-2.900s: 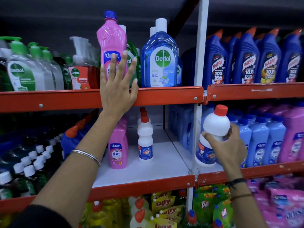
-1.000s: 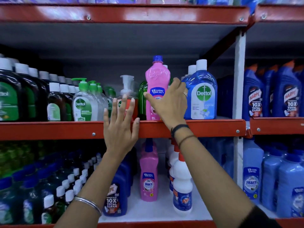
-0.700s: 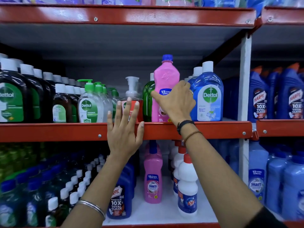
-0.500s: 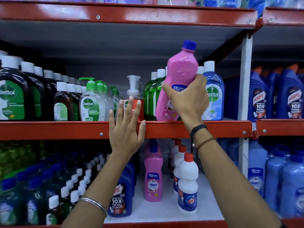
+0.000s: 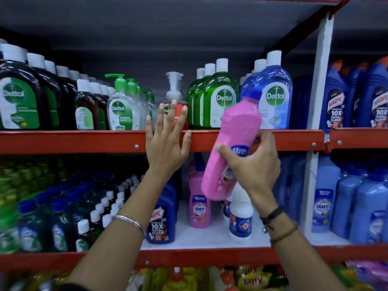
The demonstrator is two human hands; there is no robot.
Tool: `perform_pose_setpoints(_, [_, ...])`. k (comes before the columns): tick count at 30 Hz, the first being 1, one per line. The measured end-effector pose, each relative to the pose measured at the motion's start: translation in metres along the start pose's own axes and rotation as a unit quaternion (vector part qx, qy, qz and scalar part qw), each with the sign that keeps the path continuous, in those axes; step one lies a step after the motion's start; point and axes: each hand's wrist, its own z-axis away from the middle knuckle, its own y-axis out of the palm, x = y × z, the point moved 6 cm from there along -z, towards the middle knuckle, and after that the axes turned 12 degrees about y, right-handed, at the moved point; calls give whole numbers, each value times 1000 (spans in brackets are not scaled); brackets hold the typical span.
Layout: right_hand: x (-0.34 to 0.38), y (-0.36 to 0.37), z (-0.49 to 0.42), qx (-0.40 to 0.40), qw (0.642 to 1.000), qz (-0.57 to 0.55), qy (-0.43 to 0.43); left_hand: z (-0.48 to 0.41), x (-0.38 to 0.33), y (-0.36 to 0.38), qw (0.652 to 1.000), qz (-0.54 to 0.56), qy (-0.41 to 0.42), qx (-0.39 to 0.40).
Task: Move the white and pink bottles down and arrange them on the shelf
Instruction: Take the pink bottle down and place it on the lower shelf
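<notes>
Your right hand [image 5: 251,164] grips the tilted pink plastic bottle with a blue cap [image 5: 231,148] in front of the red shelf edge [image 5: 84,141]. Your left hand [image 5: 165,148] lies flat and spread on that edge, holding nothing.

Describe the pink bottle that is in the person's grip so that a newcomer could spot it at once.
Find the red shelf rail under the row of Dettol bottles. In front of it, the right hand holds a tilted pink bottle with a blue cap. Unlike the pink bottle standing on the white shelf below, it is off the shelf and leaning.
</notes>
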Motion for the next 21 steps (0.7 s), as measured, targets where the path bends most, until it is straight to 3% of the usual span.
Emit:
perform_pose_setpoints(10, [-94,63,66,96,991,89,27,0,3,2,1000,16,6,-1])
perform_pose_setpoints(21, [-147,111,81,126,968,199,83,1,3,4,1000,7,8,-19])
